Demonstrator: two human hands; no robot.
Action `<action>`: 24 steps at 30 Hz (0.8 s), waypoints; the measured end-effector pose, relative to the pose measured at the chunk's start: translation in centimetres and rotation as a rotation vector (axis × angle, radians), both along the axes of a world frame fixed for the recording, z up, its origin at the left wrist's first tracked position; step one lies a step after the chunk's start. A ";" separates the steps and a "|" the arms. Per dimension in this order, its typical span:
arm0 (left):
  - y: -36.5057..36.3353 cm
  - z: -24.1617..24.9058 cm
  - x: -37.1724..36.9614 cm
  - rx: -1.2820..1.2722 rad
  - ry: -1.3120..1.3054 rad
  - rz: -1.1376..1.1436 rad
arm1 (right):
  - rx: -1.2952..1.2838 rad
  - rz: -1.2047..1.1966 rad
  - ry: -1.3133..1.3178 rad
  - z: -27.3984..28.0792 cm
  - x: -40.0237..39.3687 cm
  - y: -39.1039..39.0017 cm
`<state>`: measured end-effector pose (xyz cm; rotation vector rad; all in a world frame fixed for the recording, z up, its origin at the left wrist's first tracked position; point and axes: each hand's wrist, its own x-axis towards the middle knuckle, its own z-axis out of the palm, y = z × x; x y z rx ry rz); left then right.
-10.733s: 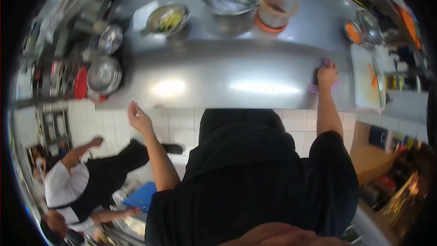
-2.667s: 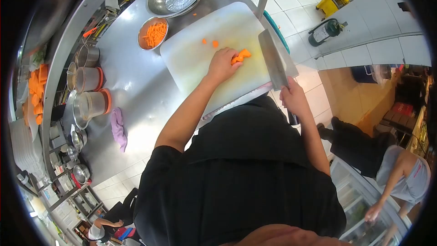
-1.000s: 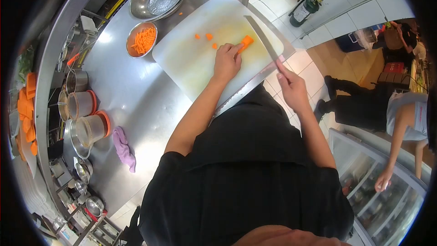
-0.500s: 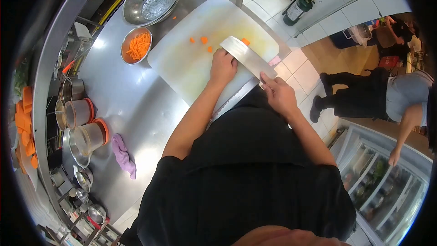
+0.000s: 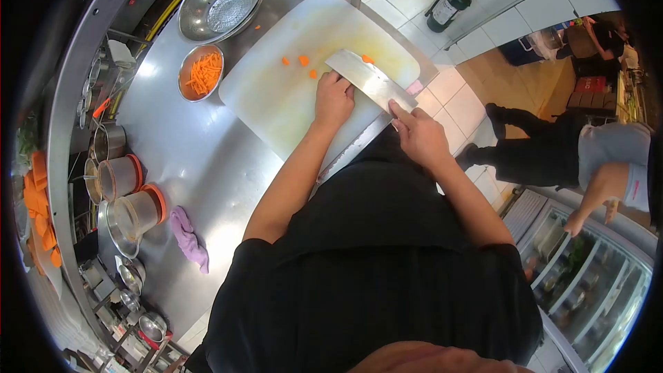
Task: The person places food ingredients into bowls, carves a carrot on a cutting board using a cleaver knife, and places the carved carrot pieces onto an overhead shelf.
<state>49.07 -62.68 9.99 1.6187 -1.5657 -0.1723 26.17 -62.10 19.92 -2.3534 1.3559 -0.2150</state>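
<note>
My right hand (image 5: 423, 137) grips the handle of a cleaver (image 5: 369, 81), its broad blade slanting over the white cutting board (image 5: 266, 93). My left hand (image 5: 335, 101) is closed on the board, its curled fingertips close against the near side of the blade; whatever lies under them is hidden. On the far side of the blade sits an orange carrot piece (image 5: 367, 59). A few small carrot bits (image 5: 303, 61) lie on the board to the left of the blade. Left of the board, a small metal bowl (image 5: 181, 83) holds shredded carrot (image 5: 205, 74).
A large metal bowl (image 5: 190, 10) stands at the steel table's (image 5: 200, 159) far side. A purple cloth (image 5: 188, 238) and lidded tubs (image 5: 135, 213) are at left. Carrot slabs (image 5: 38, 200) sit on a shelf. At right, a person (image 5: 611, 155) stands beside a glass-topped fridge (image 5: 587, 269).
The cleaver and my right hand have shifted slightly, and the view has moved a little. The person at right has lifted an arm away from the fridge glass.
</note>
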 end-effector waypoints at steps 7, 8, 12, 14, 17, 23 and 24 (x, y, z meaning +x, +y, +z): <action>0.0 -0.4 0.1 0.000 0.021 -0.011 | 0.106 0.038 -0.336 -1.2 0.3 -2.7; 0.0 0.1 -0.1 0.013 0.035 -0.005 | 0.105 0.040 -0.334 -0.9 0.4 -3.3; 0.0 0.3 -0.2 0.007 0.047 0.002 | 0.514 -0.166 -0.349 -0.1 0.2 -5.8; 0.0 0.2 -0.4 -0.007 0.059 0.013 | 0.735 -0.288 -0.396 0.0 -0.4 -6.5; -0.1 0.2 -0.4 -0.037 0.060 0.027 | 0.706 -0.253 -0.448 -0.1 -1.0 -5.9; 0.0 0.1 -0.1 0.021 0.014 -0.001 | 0.044 0.151 -0.173 1.4 -1.1 -2.9; -0.1 0.1 -0.1 0.002 0.013 -0.007 | 0.062 0.139 -0.113 1.8 -1.1 -2.6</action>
